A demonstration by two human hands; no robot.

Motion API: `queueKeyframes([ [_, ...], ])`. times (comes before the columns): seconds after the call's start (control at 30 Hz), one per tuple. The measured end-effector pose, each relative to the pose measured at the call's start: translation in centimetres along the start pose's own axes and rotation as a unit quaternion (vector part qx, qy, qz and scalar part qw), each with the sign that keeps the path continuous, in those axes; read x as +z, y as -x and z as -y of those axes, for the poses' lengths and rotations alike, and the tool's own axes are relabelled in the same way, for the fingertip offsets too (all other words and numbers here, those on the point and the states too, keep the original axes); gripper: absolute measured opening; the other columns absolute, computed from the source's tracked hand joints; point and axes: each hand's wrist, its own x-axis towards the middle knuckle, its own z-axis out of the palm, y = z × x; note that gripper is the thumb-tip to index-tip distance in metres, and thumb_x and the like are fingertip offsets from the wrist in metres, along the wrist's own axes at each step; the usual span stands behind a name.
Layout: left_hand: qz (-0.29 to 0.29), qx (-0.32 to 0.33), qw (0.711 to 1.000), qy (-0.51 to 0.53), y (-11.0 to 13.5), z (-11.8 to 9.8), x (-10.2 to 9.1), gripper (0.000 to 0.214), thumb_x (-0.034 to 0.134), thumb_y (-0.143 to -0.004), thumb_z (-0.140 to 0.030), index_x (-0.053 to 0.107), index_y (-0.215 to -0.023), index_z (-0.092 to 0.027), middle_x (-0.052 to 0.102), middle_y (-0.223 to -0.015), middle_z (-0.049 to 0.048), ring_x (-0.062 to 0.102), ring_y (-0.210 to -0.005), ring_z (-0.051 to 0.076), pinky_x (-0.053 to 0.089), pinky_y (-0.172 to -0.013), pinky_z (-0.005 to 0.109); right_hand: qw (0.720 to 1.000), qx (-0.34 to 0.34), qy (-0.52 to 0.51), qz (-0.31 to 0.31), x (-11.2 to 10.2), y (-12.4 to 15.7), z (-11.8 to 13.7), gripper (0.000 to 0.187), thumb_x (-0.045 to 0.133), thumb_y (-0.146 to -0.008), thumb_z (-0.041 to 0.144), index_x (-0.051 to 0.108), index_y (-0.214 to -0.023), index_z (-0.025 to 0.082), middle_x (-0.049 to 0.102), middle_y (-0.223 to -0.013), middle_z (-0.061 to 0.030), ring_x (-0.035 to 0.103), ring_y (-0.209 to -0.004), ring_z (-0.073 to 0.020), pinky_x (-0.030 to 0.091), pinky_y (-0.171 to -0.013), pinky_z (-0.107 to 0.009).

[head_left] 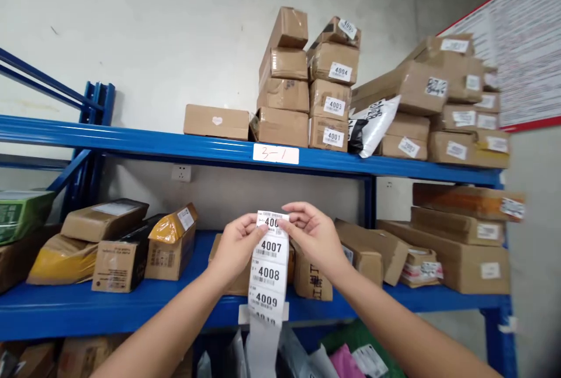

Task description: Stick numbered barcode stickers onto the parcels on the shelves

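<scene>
A long white strip of numbered labels (269, 273) hangs in front of me, printed 4007, 4008, 4009 down its length. My left hand (236, 245) pinches the strip's top left corner. My right hand (313, 235) pinches the top label from the right side, with its fingers over the number. Behind both hands stands a blue metal shelf rack (131, 143). Brown taped parcels (329, 103) on the upper shelf carry stickers 4001, 4003 and 4004.
A white tag marked 3-1 (276, 153) is stuck on the upper shelf's beam. More cardboard boxes (456, 238) and yellow bagged parcels (61, 258) fill the middle shelf. Soft plastic mail bags (346, 360) lie below. A red-framed notice board (521, 45) hangs on the right wall.
</scene>
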Motion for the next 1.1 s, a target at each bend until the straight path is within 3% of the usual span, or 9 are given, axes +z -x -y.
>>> queueKeyframes([
  [0.3,-0.142,0.107,0.971,-0.159,-1.9,0.1,-0.7,0.044,0.060,-0.082,-0.049,0.038,-0.061,-0.018,0.041,-0.053,-0.0062,0.038,-0.048,0.006,0.029,-0.046,0.018,0.986,-0.106,0.091,-0.086,1.9,-1.7,0.7,0.017,0.067,-0.077,0.035,0.063,-0.076,0.019,0.066,-0.076,-0.0044,0.062,-0.071,-0.0171,0.051,-0.064,-0.030],
  [0.4,-0.108,0.101,0.983,-0.107,-3.3,-1.3,-0.4,0.035,0.066,-0.078,-0.046,0.050,-0.070,-0.016,0.055,-0.062,-0.0025,0.048,-0.053,0.008,0.037,-0.050,0.019,0.969,-0.188,0.126,-0.099,1.2,-5.5,2.4,0.015,0.067,-0.077,0.034,0.065,-0.076,0.019,0.067,-0.076,-0.0036,0.061,-0.070,-0.0160,0.050,-0.068,-0.030],
  [0.5,-0.071,0.101,0.985,-0.118,-4.0,-2.6,0.1,0.029,0.066,-0.079,-0.043,0.061,-0.082,-0.014,0.064,-0.071,0.0028,0.057,-0.060,0.012,0.043,-0.054,0.021,0.937,-0.276,0.133,-0.167,-0.8,-11.3,4.5,0.014,0.065,-0.078,0.032,0.063,-0.079,0.018,0.066,-0.077,-0.0033,0.059,-0.070,-0.0150,0.048,-0.069,-0.029],
  [0.63,-0.052,0.129,0.978,-0.157,-4.2,-3.4,0.3,0.031,0.058,-0.085,-0.047,0.061,-0.083,-0.016,0.064,-0.069,0.0017,0.058,-0.059,0.012,0.042,-0.053,0.021,0.922,-0.248,0.262,-0.142,-2.9,-17.4,6.5,0.009,0.066,-0.076,0.023,0.059,-0.073,0.017,0.061,-0.068,-0.0015,0.056,-0.063,-0.0145,0.044,-0.066,-0.029],
  [0.7,-0.050,0.145,0.972,-0.177,-4.1,-3.4,0.0,0.030,0.057,-0.086,-0.048,0.061,-0.085,-0.017,0.065,-0.071,0.0013,0.059,-0.060,0.012,0.042,-0.054,0.021,0.887,-0.249,0.364,-0.134,-2.8,-18.3,6.7,0.010,0.068,-0.075,0.023,0.060,-0.076,0.017,0.060,-0.071,-0.0030,0.056,-0.067,-0.0167,0.044,-0.070,-0.032],
  [0.87,-0.080,0.179,0.958,-0.207,-4.1,-3.3,-0.7,0.029,0.056,-0.087,-0.048,0.060,-0.085,-0.019,0.064,-0.072,0.0005,0.057,-0.060,0.011,0.043,-0.054,0.020,0.799,-0.316,0.451,-0.241,-1.0,-16.4,5.4,0.034,0.070,-0.074,0.024,0.059,-0.106,0.015,0.053,-0.108,-0.0150,0.057,-0.094,-0.0267,0.045,-0.081,-0.040],
  [0.97,-0.121,0.246,0.934,-0.227,-4.6,-3.5,-0.9,0.027,0.058,-0.087,-0.044,0.064,-0.081,-0.018,0.063,-0.089,0.0039,0.059,-0.075,0.013,0.046,-0.063,0.022,0.818,-0.343,0.436,-0.153,-1.2,-15.1,5.0,0.010,0.059,-0.082,0.019,0.062,-0.091,0.016,0.057,-0.098,-0.0112,0.057,-0.089,-0.0222,0.046,-0.080,-0.037],
  [1.03,-0.132,0.284,0.921,-0.230,-5.2,-4.0,-1.0,0.026,0.059,-0.086,-0.040,0.069,-0.080,-0.017,0.061,-0.106,0.0069,0.060,-0.091,0.016,0.048,-0.073,0.025,0.865,-0.331,0.362,-0.099,-1.8,-13.9,5.3,0.011,0.057,-0.086,0.026,0.064,-0.087,0.017,0.061,-0.090,-0.0081,0.058,-0.083,-0.0191,0.048,-0.077,-0.034],
  [1.1,-0.106,0.272,0.935,-0.199,-5.9,-4.5,-1.1,0.027,0.059,-0.086,-0.040,0.073,-0.086,-0.017,0.064,-0.109,0.0080,0.061,-0.094,0.018,0.049,-0.077,0.027,0.924,-0.289,0.248,-0.028,-2.2,-12.3,5.8,0.022,0.058,-0.086,0.037,0.066,-0.094,0.018,0.065,-0.092,-0.0072,0.061,-0.083,-0.0180,0.050,-0.073,-0.032],
])
